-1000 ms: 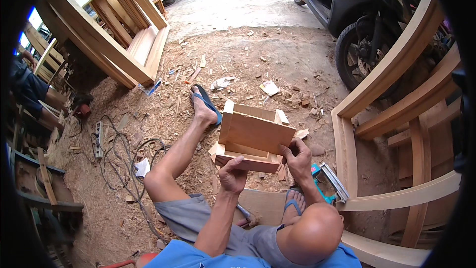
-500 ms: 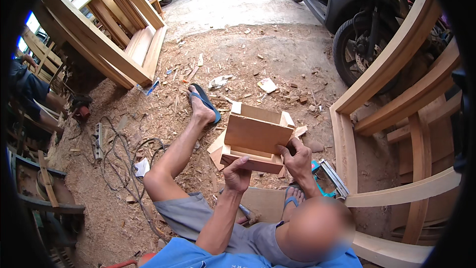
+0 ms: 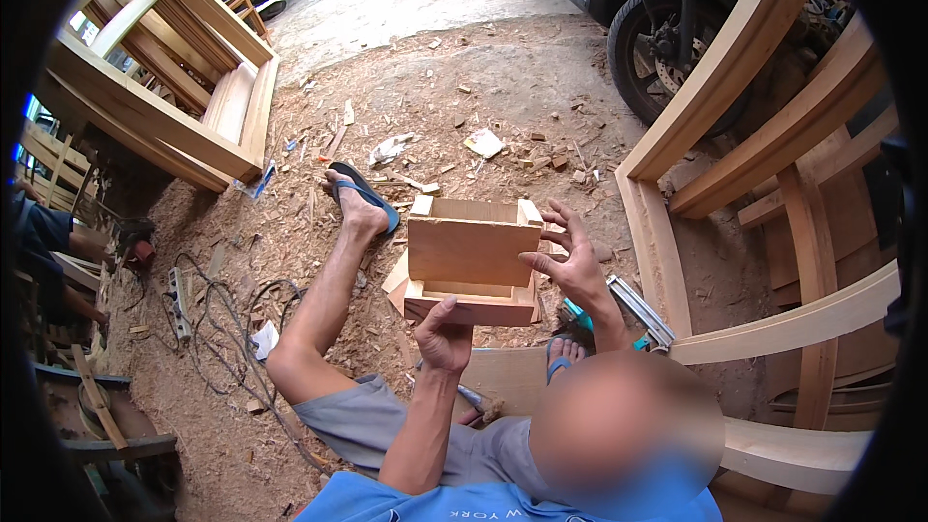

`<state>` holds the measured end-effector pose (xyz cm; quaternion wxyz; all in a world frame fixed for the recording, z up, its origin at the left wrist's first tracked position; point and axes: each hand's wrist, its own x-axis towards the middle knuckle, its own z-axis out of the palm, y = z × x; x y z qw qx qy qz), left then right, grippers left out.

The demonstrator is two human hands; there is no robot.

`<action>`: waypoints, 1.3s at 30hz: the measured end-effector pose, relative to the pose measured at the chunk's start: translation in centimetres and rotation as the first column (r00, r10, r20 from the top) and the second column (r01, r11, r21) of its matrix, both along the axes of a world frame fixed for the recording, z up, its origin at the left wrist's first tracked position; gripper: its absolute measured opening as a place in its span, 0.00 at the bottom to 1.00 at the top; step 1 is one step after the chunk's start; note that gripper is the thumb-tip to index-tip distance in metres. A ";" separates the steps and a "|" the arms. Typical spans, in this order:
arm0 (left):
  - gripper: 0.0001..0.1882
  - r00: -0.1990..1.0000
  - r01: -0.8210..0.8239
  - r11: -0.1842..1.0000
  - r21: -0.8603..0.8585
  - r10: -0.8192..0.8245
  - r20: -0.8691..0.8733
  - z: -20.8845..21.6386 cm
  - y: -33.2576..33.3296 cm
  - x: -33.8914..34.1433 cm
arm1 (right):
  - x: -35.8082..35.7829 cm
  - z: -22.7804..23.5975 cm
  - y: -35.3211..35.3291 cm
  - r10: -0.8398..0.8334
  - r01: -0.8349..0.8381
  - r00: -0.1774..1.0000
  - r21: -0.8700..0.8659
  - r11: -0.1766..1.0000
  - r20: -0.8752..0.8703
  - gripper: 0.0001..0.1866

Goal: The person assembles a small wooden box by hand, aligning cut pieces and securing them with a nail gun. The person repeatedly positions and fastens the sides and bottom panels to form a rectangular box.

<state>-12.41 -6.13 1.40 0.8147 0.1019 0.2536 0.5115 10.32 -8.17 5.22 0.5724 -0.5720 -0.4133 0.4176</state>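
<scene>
A small wooden box [image 3: 469,311] is held up in front of my lap. A flat brown panel [image 3: 472,253] stands upright in it, with pale wood blocks at its upper corners. My left hand [image 3: 446,340] grips the near wall of the box from below, its thumb over the edge. At the panel's right edge my right hand [image 3: 578,269] has its fingers spread, the thumb tip against or very close to the panel face. Whether its other fingertips touch the box's far corner I cannot tell. A teal pneumatic nailer [image 3: 640,314] with a silver magazine lies right of my right forearm.
Sawdust and offcuts cover the ground. Wooden frames [image 3: 655,256] stand at the right, and another frame [image 3: 164,106] at the far left. A motorbike [image 3: 657,48] is parked beyond. A power strip [image 3: 178,302] and tangled cables [image 3: 217,329] lie at the left.
My right hand has loosened from a pinch at the panel's edge and spread its fingers upward. The box, still in my left hand, appears slightly more level and squarer to me.
</scene>
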 end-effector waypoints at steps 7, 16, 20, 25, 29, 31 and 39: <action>0.32 0.982 0.175 0.979 0.100 -0.181 0.048 0.7 -1.3 -1.5 | 0.0 0.0 0.9 0.104 -0.102 0.990 0.032 0.994 -0.093 0.37; 0.54 0.925 0.377 0.889 0.260 -0.374 -0.062 0.8 2.6 -6.3 | -0.1 1.9 0.1 0.272 -0.270 0.949 0.035 0.962 -0.158 0.34; 0.52 0.951 0.309 0.922 0.235 -0.293 -0.104 -0.8 2.1 -5.7 | -1.1 2.0 0.7 0.351 -0.343 0.926 0.077 0.936 -0.137 0.36; 0.49 0.937 0.320 0.869 0.377 -0.230 -0.264 -1.0 3.2 -7.0 | -1.3 3.0 -0.5 0.300 -0.317 0.948 0.410 0.855 0.108 0.34; 0.37 0.872 0.280 0.737 0.615 0.073 -0.484 1.2 2.6 -8.3 | -0.8 5.3 -2.5 -0.017 -0.410 0.761 0.501 0.763 0.648 0.34; 0.35 0.806 0.250 0.538 0.805 0.344 -0.481 2.0 3.0 -8.3 | -1.1 6.1 -3.3 0.034 -0.550 0.725 0.549 0.629 0.688 0.34; 0.34 0.698 0.403 0.351 0.845 0.479 -0.532 2.4 4.8 -8.9 | -1.4 5.9 -2.7 -0.045 -0.584 0.717 0.635 0.506 0.696 0.30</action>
